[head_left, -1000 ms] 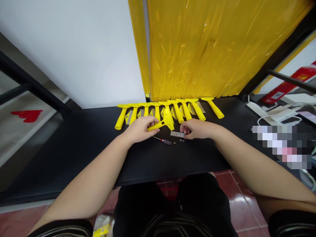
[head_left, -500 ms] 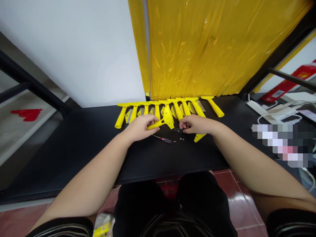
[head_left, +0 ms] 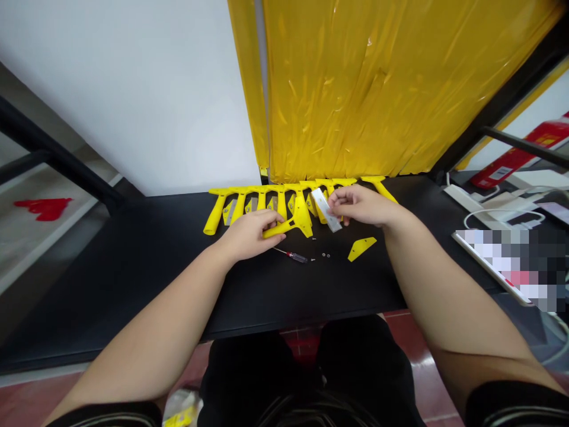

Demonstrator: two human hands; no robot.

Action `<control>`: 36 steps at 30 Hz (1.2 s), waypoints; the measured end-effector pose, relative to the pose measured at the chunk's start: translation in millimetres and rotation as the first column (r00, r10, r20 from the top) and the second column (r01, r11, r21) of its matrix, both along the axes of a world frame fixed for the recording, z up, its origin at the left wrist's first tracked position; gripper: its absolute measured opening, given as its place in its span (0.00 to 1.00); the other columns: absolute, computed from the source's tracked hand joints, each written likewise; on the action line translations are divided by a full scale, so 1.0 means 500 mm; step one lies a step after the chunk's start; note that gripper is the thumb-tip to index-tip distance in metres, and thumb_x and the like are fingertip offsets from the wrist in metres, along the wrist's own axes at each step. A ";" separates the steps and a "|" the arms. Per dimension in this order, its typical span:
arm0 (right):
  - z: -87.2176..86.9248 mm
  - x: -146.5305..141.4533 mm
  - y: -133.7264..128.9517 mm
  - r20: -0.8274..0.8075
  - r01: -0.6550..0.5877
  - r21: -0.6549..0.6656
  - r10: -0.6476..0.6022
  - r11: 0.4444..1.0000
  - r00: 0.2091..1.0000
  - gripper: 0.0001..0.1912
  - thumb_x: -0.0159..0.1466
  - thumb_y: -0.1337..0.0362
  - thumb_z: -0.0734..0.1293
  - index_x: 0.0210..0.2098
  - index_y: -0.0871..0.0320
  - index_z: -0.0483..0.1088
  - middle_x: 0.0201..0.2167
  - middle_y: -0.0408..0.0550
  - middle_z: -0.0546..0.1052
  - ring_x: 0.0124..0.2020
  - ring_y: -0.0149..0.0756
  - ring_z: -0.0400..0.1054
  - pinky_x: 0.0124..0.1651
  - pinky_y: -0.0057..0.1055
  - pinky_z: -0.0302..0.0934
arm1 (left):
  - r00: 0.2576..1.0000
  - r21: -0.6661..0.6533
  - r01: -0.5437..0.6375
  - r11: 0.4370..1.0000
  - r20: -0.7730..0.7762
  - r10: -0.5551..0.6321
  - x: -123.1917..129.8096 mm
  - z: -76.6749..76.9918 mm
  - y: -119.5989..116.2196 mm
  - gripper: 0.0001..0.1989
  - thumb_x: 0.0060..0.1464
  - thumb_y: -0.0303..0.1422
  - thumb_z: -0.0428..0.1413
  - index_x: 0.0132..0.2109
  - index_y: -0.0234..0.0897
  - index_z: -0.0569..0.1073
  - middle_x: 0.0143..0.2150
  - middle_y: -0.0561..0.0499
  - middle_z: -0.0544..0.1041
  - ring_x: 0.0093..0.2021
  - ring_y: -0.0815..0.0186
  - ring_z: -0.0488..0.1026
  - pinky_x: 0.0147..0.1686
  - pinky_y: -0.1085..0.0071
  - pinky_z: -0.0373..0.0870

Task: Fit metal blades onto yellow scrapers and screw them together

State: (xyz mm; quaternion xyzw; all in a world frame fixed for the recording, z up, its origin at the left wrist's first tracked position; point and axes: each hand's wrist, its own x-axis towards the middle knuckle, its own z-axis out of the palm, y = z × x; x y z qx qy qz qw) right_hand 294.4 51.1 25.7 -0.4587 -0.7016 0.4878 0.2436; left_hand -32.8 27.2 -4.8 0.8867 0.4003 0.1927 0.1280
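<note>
the scraper is grasped by its handle in the left hand, just beyond the screwdriver; farther beyond, to its right, the blade is pinched in the right hand. the blade, probably light, stiff and sharp-edged, is best held by its flats; the scraper, likely light, by its handle.

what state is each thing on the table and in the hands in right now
left hand: closed on scraper
scraper: held by its handle
right hand: pinching blade
blade: held, tilted
yellow plate: loose, lying flat
screwdriver: lying down
screws: loose
small rings: loose
</note>
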 end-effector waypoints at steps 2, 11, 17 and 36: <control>-0.018 -0.015 -0.002 -0.109 0.007 -0.017 -0.009 1.000 0.994 0.13 0.60 0.55 0.77 0.34 0.55 0.72 0.25 0.42 0.76 0.25 0.31 0.70 0.31 0.33 0.68 | 1.000 0.011 0.012 1.000 -0.008 -0.012 0.001 0.002 -0.004 0.14 0.65 0.43 0.59 0.52 0.42 0.77 0.40 0.50 0.78 0.40 0.61 0.74 0.39 0.65 0.67; -0.097 -0.039 -0.005 -0.227 0.075 -0.008 -0.075 0.997 0.971 0.15 0.61 0.58 0.75 0.45 0.54 0.72 0.30 0.39 0.73 0.22 0.28 0.66 0.27 0.32 0.65 | 1.000 0.024 0.031 0.999 -0.003 -0.031 0.001 -0.001 -0.004 0.14 0.66 0.43 0.59 0.54 0.41 0.76 0.43 0.48 0.79 0.41 0.60 0.76 0.40 0.63 0.70; -0.093 -0.046 -0.009 -0.326 0.125 0.026 -0.110 0.992 0.939 0.12 0.60 0.58 0.74 0.37 0.53 0.67 0.23 0.35 0.69 0.20 0.28 0.63 0.26 0.31 0.64 | 0.999 0.011 0.016 1.000 -0.031 -0.016 0.002 0.001 -0.005 0.16 0.67 0.44 0.57 0.55 0.42 0.77 0.46 0.47 0.80 0.44 0.58 0.78 0.41 0.62 0.71; -0.104 -0.057 -0.015 -0.416 0.094 0.152 -0.022 0.984 0.909 0.25 0.60 0.57 0.78 0.51 0.49 0.66 0.36 0.39 0.74 0.33 0.31 0.69 0.39 0.33 0.66 | 1.000 0.018 0.009 1.000 -0.024 -0.009 0.006 0.000 -0.006 0.15 0.66 0.43 0.58 0.53 0.41 0.77 0.45 0.47 0.80 0.43 0.59 0.78 0.41 0.63 0.72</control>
